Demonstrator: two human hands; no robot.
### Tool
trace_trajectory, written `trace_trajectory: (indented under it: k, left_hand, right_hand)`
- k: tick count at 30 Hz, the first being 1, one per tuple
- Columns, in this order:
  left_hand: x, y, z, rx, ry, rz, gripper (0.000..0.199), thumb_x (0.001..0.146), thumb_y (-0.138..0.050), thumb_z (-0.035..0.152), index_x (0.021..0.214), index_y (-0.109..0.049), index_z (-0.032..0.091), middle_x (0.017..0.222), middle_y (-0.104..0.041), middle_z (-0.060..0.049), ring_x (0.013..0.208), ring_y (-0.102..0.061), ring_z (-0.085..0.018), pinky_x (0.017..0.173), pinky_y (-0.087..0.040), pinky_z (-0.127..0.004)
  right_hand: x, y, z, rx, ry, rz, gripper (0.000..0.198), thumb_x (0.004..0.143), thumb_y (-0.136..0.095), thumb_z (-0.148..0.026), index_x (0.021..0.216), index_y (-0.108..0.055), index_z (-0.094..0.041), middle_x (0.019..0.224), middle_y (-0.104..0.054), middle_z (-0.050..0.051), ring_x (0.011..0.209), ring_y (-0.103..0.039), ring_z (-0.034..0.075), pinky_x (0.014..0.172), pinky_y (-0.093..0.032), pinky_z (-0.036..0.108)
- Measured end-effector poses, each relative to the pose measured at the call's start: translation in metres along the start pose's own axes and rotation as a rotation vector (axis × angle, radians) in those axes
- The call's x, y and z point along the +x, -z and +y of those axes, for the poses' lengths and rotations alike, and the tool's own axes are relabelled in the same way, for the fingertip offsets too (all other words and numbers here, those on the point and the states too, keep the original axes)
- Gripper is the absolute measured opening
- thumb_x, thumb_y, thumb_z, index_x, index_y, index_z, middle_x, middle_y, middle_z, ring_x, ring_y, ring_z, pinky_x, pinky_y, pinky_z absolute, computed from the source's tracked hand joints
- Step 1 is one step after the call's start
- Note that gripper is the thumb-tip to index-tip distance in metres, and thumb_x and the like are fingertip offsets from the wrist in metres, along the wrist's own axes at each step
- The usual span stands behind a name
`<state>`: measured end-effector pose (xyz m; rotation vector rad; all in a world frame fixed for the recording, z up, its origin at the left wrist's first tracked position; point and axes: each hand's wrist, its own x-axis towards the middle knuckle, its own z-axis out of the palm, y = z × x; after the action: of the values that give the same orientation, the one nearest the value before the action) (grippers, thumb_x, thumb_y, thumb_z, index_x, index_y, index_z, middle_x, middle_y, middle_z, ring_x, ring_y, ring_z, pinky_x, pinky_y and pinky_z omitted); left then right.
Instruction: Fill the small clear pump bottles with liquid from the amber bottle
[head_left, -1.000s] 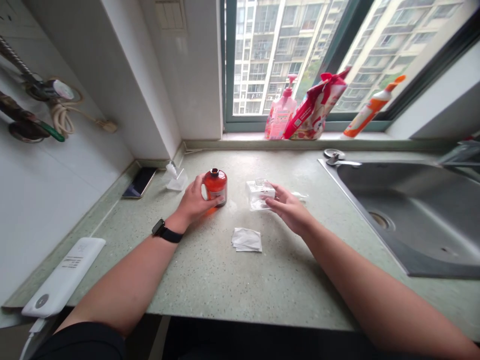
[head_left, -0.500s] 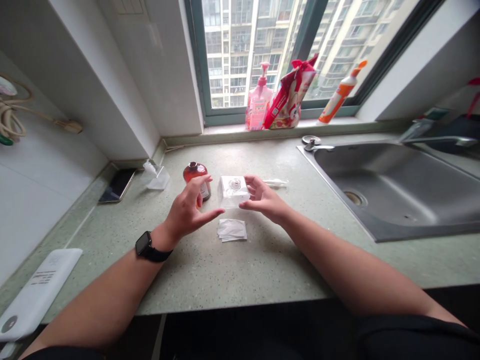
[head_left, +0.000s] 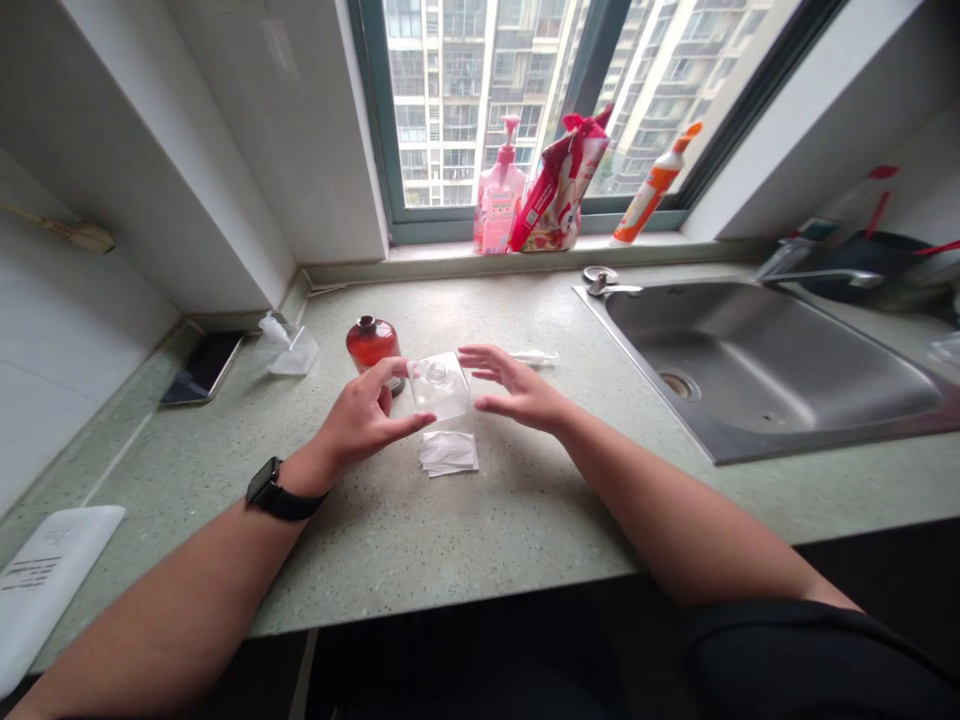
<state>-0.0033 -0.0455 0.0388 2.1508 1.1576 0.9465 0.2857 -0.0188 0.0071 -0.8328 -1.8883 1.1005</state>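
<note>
A clear, square plastic bottle (head_left: 441, 392) with a round neck on top sits between my hands, slightly tilted. My left hand (head_left: 360, 415) grips its left side between fingers and thumb. Close to its right side is my right hand (head_left: 517, 393), open, fingers stretched and apart from the bottle. An amber bottle (head_left: 373, 342) without a cap stands just behind my left fingers, partly covered by them. Folded white tissue (head_left: 448, 453) lies on the counter in front of the clear bottle. Behind my right hand lies a syringe-like clear plastic item (head_left: 536, 358), partly hidden.
On the left are a clear container with a white pump (head_left: 294, 352), a dark phone (head_left: 202, 368) and a white flat device (head_left: 56, 590). A steel sink (head_left: 709, 450) is on the right. A pink pump bottle (head_left: 499, 205), red pouch (head_left: 559, 190) and orange bottle (head_left: 652, 195) line the windowsill.
The clear bottle has passed from my right hand to my left and tilted. My right fingers have opened away from it. The view has shifted a little to the right.
</note>
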Motion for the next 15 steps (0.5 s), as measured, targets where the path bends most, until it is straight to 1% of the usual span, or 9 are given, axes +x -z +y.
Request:
trace_trajectory:
  k: [2,3,5,6,7,10,13,15]
  left_hand:
    - [0.000,-0.001,0.000,-0.056,0.035,-0.041,0.062,0.081,-0.088,0.059,0.127,-0.064,0.024,0.075,-0.058,0.006,0.055,-0.046,-0.011,0.051,-0.037,-0.024]
    - [0.000,-0.003,0.000,-0.087,0.049,-0.080,0.062,0.081,-0.089,0.059,0.127,-0.064,0.024,0.077,-0.059,0.005,0.055,-0.045,-0.011,0.050,-0.036,-0.024]
    - [-0.001,-0.006,-0.001,-0.144,0.071,-0.177,0.061,0.079,-0.089,0.057,0.126,-0.064,0.026,0.083,-0.063,0.003,0.054,-0.045,-0.010,0.050,-0.038,-0.024]
    - [-0.001,-0.008,-0.001,-0.164,0.082,-0.224,0.061,0.079,-0.090,0.055,0.125,-0.065,0.026,0.087,-0.065,0.002,0.054,-0.046,-0.010,0.050,-0.039,-0.025]
    - [-0.002,-0.011,-0.002,-0.174,0.093,-0.265,0.060,0.078,-0.090,0.054,0.125,-0.065,0.026,0.090,-0.066,0.001,0.055,-0.047,-0.011,0.051,-0.041,-0.025]
    - [-0.003,-0.015,-0.006,-0.155,0.107,-0.339,0.060,0.076,-0.092,0.050,0.125,-0.065,0.026,0.099,-0.069,-0.002,0.060,-0.052,-0.013,0.054,-0.046,-0.028]
    - [-0.003,-0.016,-0.009,-0.131,0.097,-0.353,0.062,0.076,-0.092,0.051,0.125,-0.065,0.026,0.110,-0.071,-0.005,0.064,-0.055,-0.014,0.056,-0.048,-0.029]
    - [-0.003,-0.016,-0.009,-0.118,0.105,-0.357,0.062,0.076,-0.092,0.051,0.126,-0.065,0.026,0.114,-0.071,-0.005,0.064,-0.054,-0.013,0.058,-0.048,-0.029]
  right_hand:
    - [0.001,0.016,0.002,-0.143,0.008,0.162,0.056,0.095,-0.072,-0.064,0.139,-0.064,-0.030,0.140,-0.074,0.011,0.135,-0.067,0.030,0.119,-0.051,0.058]
    - [0.002,0.025,0.004,-0.244,0.006,0.267,0.050,0.098,-0.068,-0.062,0.134,-0.067,-0.028,0.134,-0.076,0.011,0.130,-0.070,0.029,0.116,-0.053,0.058]
    - [0.004,0.042,0.011,-0.477,-0.001,0.430,0.040,0.098,-0.066,-0.056,0.123,-0.072,-0.025,0.125,-0.079,0.012,0.122,-0.072,0.031,0.113,-0.053,0.058]
    - [0.004,0.050,0.015,-0.574,-0.008,0.463,0.037,0.097,-0.067,-0.051,0.121,-0.073,-0.023,0.121,-0.079,0.012,0.119,-0.072,0.032,0.112,-0.053,0.059]
    - [0.004,0.058,0.019,-0.651,-0.022,0.470,0.035,0.096,-0.067,-0.047,0.120,-0.074,-0.022,0.119,-0.079,0.013,0.118,-0.072,0.032,0.112,-0.053,0.059]
    - [0.000,0.075,0.030,-0.794,-0.092,0.398,0.032,0.094,-0.069,-0.041,0.118,-0.076,-0.021,0.117,-0.079,0.013,0.115,-0.072,0.033,0.108,-0.054,0.059]
    - [-0.005,0.084,0.038,-0.881,-0.175,0.324,0.030,0.092,-0.073,-0.042,0.114,-0.078,-0.023,0.119,-0.078,0.012,0.118,-0.070,0.033,0.108,-0.054,0.057]
    - [-0.008,0.088,0.041,-0.924,-0.223,0.267,0.028,0.091,-0.075,-0.042,0.111,-0.080,-0.024,0.118,-0.077,0.011,0.117,-0.070,0.032,0.107,-0.055,0.056]
